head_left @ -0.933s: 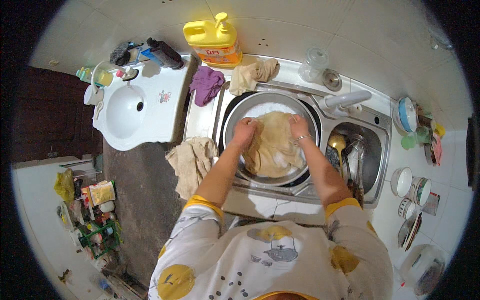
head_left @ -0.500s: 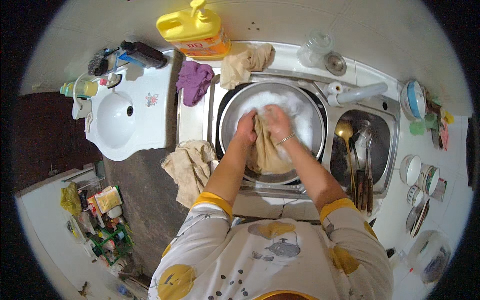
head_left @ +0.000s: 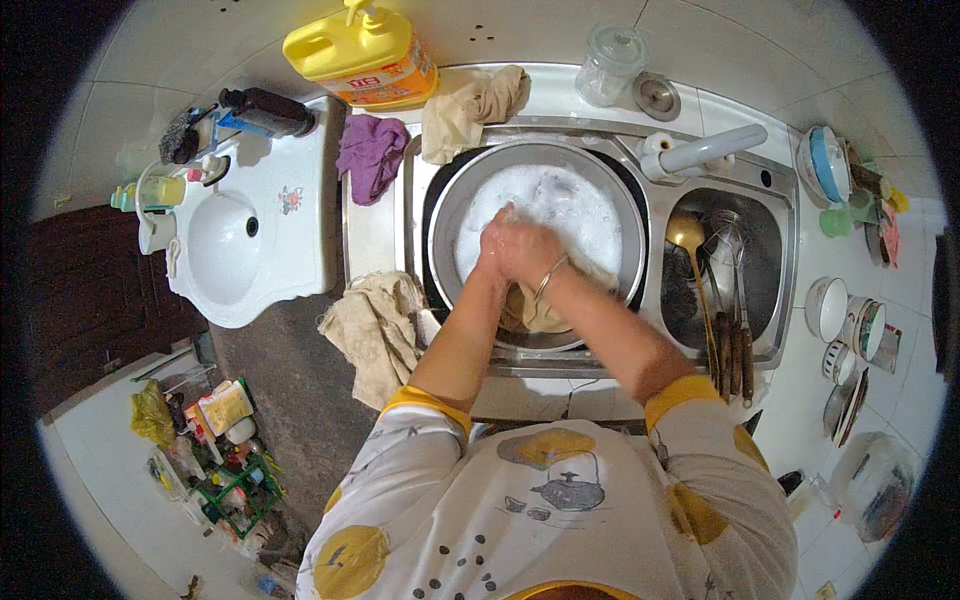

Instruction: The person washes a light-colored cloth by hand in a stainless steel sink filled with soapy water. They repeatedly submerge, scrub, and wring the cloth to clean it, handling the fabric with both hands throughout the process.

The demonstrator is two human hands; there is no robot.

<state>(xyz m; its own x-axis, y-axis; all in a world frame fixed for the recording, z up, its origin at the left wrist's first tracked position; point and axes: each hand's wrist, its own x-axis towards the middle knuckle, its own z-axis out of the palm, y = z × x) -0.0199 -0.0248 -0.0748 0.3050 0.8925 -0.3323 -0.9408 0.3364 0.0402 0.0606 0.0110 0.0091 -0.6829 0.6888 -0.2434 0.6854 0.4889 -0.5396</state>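
Observation:
Over a round metal basin [head_left: 634,240] of white suds [head_left: 550,190], my two hands are pressed together. My left hand [head_left: 494,240] is closed, partly covered by the right. My right hand [head_left: 530,250], with a bangle [head_left: 549,278] at its wrist, is closed against it. Both grip a wet tan cloth [head_left: 540,316], mostly hidden by my hands and forearms; its lower part sags under my wrists at the basin's near side, and another fold shows right of the bangle. The fingertips are hard to make out.
Ladle [head_left: 686,232] and other long-handled utensils lie in the right sink [head_left: 770,310]. Around the basin are a beige cloth [head_left: 372,335], a purple cloth [head_left: 372,155], another tan cloth [head_left: 462,115], a yellow jug [head_left: 360,60], a grey faucet [head_left: 712,150] and a glass jar [head_left: 611,65]. Bowls [head_left: 826,308] stand at right.
My hands were slightly apart with the cloth stretched up between them. Now they have come together, and the cloth hangs bunched below. The whole view has shifted slightly.

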